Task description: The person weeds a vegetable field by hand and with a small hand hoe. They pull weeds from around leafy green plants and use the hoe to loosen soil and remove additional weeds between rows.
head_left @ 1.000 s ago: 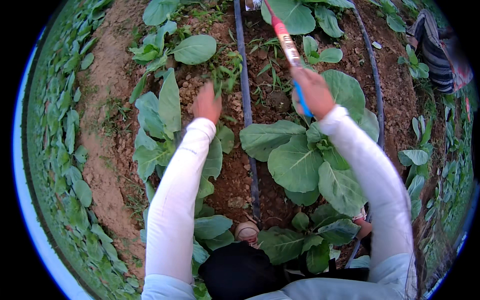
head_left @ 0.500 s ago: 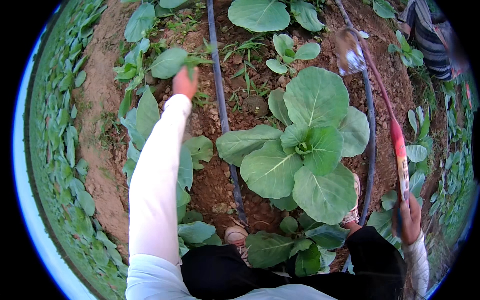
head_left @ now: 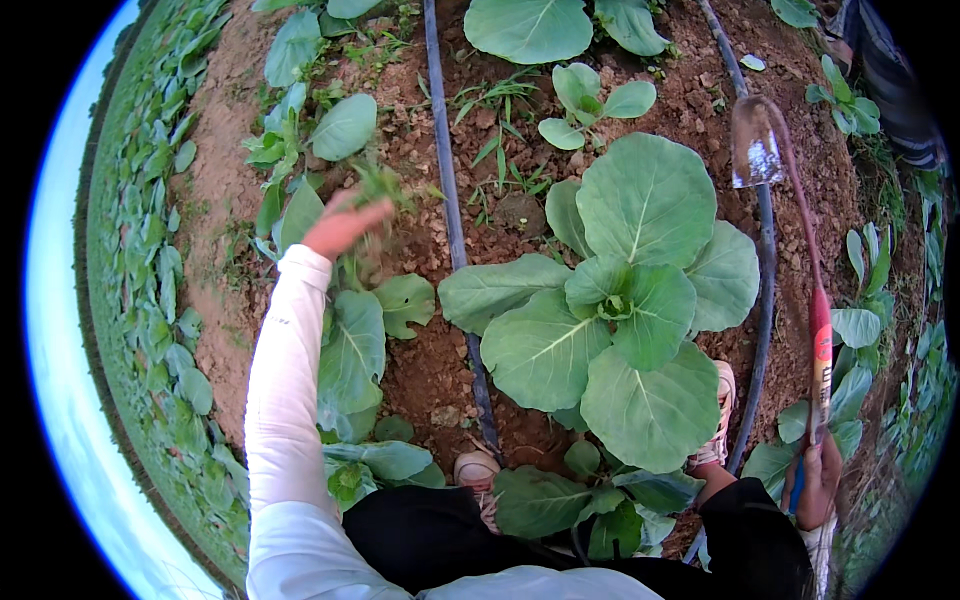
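Note:
My left hand (head_left: 345, 225) is smeared by motion over the soil at upper left, beside a row of young leafy plants. A blurred tuft of green weeds (head_left: 380, 186) is at its fingers, seemingly held; the exact grip is hard to see. At lower right my right hand (head_left: 818, 483) is closed around the handle of a hoe (head_left: 819, 350). The hoe has a red-painted neck, and its metal blade (head_left: 756, 150) hangs over a drip pipe at upper right. Something blue shows at my right palm.
A large cabbage-like plant (head_left: 625, 300) spreads in the middle. Two dark drip pipes (head_left: 450, 190) run along the brown soil. My feet (head_left: 478, 470) are close to smaller plants. Grass tufts (head_left: 505, 95) grow beyond. Striped dark cloth (head_left: 895, 90) is at the far right.
My left hand has swung nearer and slightly left, with the green tuft coming down too. The hoe blade has shifted right and a little nearer in the picture, and the whole view has shifted slightly.

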`<action>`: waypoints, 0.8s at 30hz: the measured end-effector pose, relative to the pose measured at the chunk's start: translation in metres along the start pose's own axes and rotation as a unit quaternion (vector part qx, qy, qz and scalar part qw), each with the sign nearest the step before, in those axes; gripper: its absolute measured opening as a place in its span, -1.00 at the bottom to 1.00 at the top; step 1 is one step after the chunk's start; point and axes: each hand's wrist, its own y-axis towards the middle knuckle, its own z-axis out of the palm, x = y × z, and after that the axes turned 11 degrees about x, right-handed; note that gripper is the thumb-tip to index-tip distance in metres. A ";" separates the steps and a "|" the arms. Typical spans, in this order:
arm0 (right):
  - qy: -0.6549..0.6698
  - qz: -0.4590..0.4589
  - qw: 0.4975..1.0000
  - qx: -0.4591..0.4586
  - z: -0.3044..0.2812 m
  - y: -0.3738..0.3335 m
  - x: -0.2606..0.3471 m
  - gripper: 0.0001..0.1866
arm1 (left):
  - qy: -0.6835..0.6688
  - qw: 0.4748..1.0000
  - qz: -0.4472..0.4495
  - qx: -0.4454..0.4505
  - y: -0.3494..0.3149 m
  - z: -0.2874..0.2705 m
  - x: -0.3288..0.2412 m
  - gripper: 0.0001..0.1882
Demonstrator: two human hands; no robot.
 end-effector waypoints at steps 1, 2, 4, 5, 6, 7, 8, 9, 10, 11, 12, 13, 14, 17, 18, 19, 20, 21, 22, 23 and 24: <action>0.002 -0.006 1.000 -0.004 0.000 0.001 -0.009 -0.60 | -0.160 0.987 0.023 -0.003 0.000 -0.005 -0.010 -0.47; -0.009 -0.003 1.000 -0.001 0.002 0.002 -0.013 -0.59 | -0.315 0.948 0.048 -0.004 0.006 -0.011 -0.017 -0.49; -0.032 -0.013 0.999 0.022 0.001 0.009 -0.013 -0.57 | 0.364 0.892 0.161 -0.216 0.043 -0.011 0.040 -0.61; -0.033 -0.010 0.999 0.023 0.002 0.006 -0.010 -0.57 | 0.226 0.954 0.091 -0.175 0.058 -0.020 -0.012 -0.65; -0.032 -0.008 0.999 0.025 0.002 0.003 -0.005 -0.58 | -0.002 0.946 0.150 -0.289 0.071 -0.014 -0.049 -0.69; -0.022 -0.015 0.999 0.047 0.002 0.005 -0.006 -0.58 | 0.043 0.937 0.146 -0.313 0.083 -0.023 -0.050 -0.70; -0.025 -0.020 0.998 0.058 0.002 0.004 0.001 -0.58 | 0.136 0.931 0.102 -0.323 0.104 -0.018 -0.061 -0.65; -0.031 -0.018 0.998 0.042 0.001 0.004 0.002 -0.58 | 0.156 0.954 0.057 -0.249 0.109 -0.010 -0.094 -0.58; -0.029 -0.024 0.998 0.043 0.001 0.009 -0.002 -0.58 | 0.213 0.945 -0.008 -0.249 0.117 -0.007 -0.100 -0.59; -0.036 -0.021 0.999 0.027 0.002 0.007 0.000 -0.58 | 0.217 0.946 -0.011 -0.240 0.126 0.000 -0.111 -0.55; -0.023 -0.013 1.000 0.004 0.004 0.005 0.003 -0.58 | 0.222 0.947 -0.014 -0.232 0.133 0.005 -0.120 -0.51; -0.006 -0.008 1.000 -0.012 0.005 0.005 0.004 -0.58 | 0.235 0.945 -0.011 -0.228 0.141 0.003 -0.118 -0.60; 0.012 0.000 1.000 -0.022 0.005 0.006 0.004 -0.57 | 0.249 0.943 -0.012 -0.222 0.152 0.000 -0.108 -0.67; -0.004 -0.011 0.998 -0.055 0.003 0.011 0.004 -0.65 | 0.121 0.955 0.082 -0.257 0.172 -0.011 -0.106 -0.75; 0.025 0.018 0.998 -0.056 0.002 0.009 0.004 -0.65 | 0.046 0.954 0.117 -0.273 0.171 -0.008 -0.125 -0.74; 0.016 0.038 0.998 -0.042 -0.002 0.010 0.006 -0.61 | 0.088 0.944 0.165 -0.271 0.176 -0.010 -0.126 -0.75; 0.005 0.057 0.998 -0.028 -0.005 0.010 0.008 -0.56 | 0.192 0.933 0.161 -0.258 0.180 -0.005 -0.126 -0.76; 0.009 0.055 0.998 -0.040 -0.004 0.010 0.005 -0.56 | 0.253 0.931 0.124 -0.233 0.184 0.004 -0.128 -0.72; 0.010 0.051 0.997 -0.054 -0.002 0.009 -0.001 -0.56 | 0.311 0.923 0.087 -0.208 0.188 0.013 -0.130 -0.66; 0.012 0.048 0.996 -0.069 -0.001 0.008 -0.005 -0.56 | 0.310 0.933 0.086 -0.163 0.193 0.017 -0.131 -0.59; 0.009 0.040 0.997 -0.064 -0.002 0.008 -0.005 -0.57 | 0.310 0.930 0.102 -0.168 0.196 0.019 -0.130 -0.61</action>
